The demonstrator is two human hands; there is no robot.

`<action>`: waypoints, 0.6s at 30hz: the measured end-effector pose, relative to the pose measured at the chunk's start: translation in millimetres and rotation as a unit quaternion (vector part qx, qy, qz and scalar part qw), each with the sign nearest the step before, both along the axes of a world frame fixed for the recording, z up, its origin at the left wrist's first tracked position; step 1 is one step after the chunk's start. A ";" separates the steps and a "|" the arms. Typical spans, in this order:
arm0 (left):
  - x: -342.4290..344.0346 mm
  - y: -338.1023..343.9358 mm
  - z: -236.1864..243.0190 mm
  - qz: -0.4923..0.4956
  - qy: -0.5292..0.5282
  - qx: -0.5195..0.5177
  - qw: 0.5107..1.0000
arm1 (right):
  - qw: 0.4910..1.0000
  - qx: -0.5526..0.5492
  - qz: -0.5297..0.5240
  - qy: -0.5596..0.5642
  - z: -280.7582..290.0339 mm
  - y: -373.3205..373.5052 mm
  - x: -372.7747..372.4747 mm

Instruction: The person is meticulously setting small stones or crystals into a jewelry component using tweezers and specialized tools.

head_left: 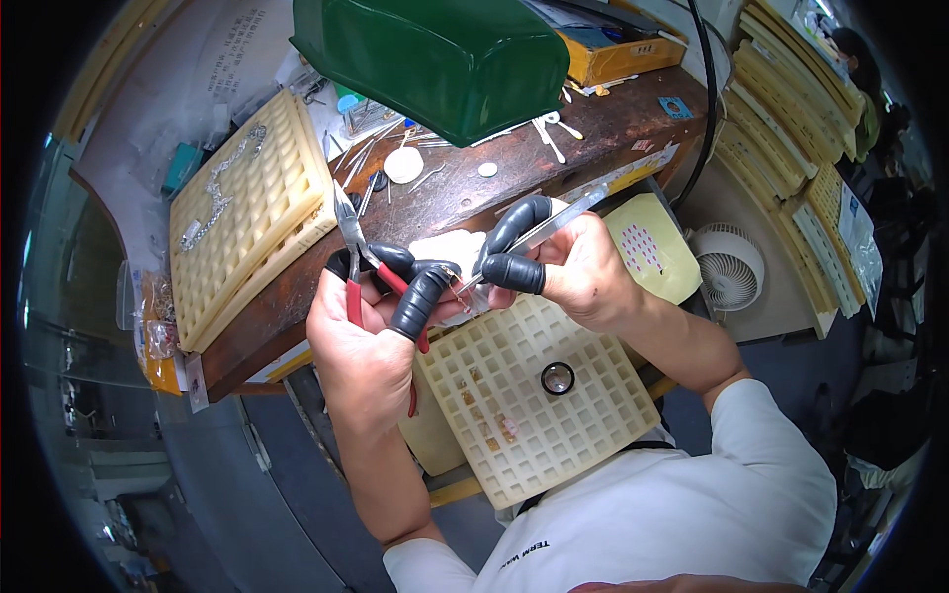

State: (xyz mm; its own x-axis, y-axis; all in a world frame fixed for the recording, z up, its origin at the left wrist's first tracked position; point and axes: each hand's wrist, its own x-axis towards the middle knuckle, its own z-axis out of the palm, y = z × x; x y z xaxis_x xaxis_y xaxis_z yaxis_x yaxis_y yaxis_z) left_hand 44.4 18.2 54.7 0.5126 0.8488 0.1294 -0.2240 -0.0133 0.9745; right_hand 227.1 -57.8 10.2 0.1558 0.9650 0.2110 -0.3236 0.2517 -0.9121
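Observation:
My left hand [361, 371], with black finger cots, is closed and carries red-handled pliers [353, 296] across its palm, jaws pointing up. Its thumb and forefinger pinch a tiny gold-coloured piece [456, 281], too small to make out further. My right hand [593, 277], also in black cots, grips metal tweezers [565, 219]; their tips meet the tiny piece. Below both hands lies a cream tray [583, 425] of square pockets. A few small gold-coloured pieces [469, 397] sit in its left pockets. A round black-rimmed loupe [558, 378] rests on the tray.
A green lamp shade [425, 69] hangs over the dark wooden bench [445, 188]. Stacked pocket trays [287, 188] with a silvery chain [219, 193] stand left. Cotton swabs [550, 140] and thin tools lie behind. Right are an open drawer, a white fan [730, 265] and more trays [771, 138].

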 end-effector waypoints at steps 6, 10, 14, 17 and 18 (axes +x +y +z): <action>0.8 -1.2 0.9 0.002 -0.003 -0.003 1.000 | 1.000 0.010 0.004 0.010 -2.1 0.4 0.1; 0.8 -1.8 -0.4 0.005 -0.004 -0.002 1.000 | 1.000 0.016 0.001 0.012 -5.5 1.2 -0.7; 4.0 -4.8 -2.6 0.025 0.004 0.014 1.000 | 0.999 0.041 -0.033 -0.008 -6.2 -2.7 -6.1; 7.9 -10.3 -2.0 0.057 0.023 0.029 0.998 | 0.984 0.085 -0.102 -0.116 -2.2 -8.4 -12.9; 9.1 -11.8 -1.2 0.071 0.037 0.038 0.996 | 0.978 0.105 -0.109 -0.145 -4.7 -8.9 -12.5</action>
State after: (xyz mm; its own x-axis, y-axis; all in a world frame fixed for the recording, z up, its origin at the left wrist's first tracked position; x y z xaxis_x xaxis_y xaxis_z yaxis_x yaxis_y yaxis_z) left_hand 53.6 6.4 53.5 0.3976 0.9030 0.1626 -0.1428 -0.1142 0.9831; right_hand 214.6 -66.7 5.5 0.2579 0.8460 0.4667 0.0239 0.4773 -0.8784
